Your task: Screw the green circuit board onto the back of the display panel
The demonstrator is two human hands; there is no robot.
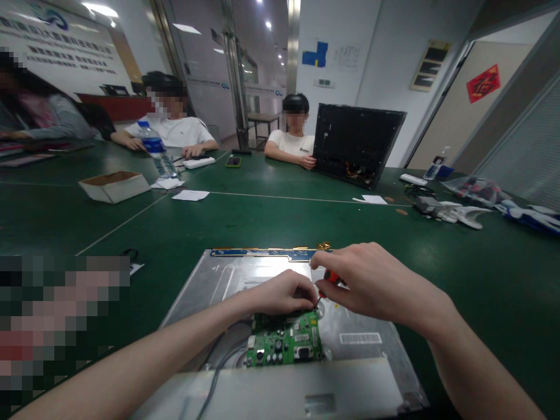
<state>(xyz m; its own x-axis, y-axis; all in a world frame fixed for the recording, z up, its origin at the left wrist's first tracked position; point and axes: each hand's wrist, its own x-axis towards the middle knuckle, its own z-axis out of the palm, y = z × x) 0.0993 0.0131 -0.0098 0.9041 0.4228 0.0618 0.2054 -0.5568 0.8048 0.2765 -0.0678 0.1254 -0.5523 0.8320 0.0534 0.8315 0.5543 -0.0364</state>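
A metal-backed display panel [371, 373] lies on the green table in front of me, with a green circuit board [284, 341] on it. My right hand [371, 280] is closed around a screwdriver with a red-and-black handle [332, 277]. Its shaft slants down to the board's far right corner. At that same corner the fingers of my left hand [284, 291] are bent in a pinch beside the screwdriver's tip; what they hold, if anything, is too small to tell. Grey cables [219, 367] run from under my left forearm across the panel. A narrow blue board [258, 253] lines the panel's far edge.
Across the table, a person [291, 143] steadies a black monitor casing [359, 143]. Another person [170, 131] sits farther left. A cardboard box [114, 188], a water bottle [158, 153] and papers [191, 195] stand or lie left; tools and cables [450, 211] lie right.
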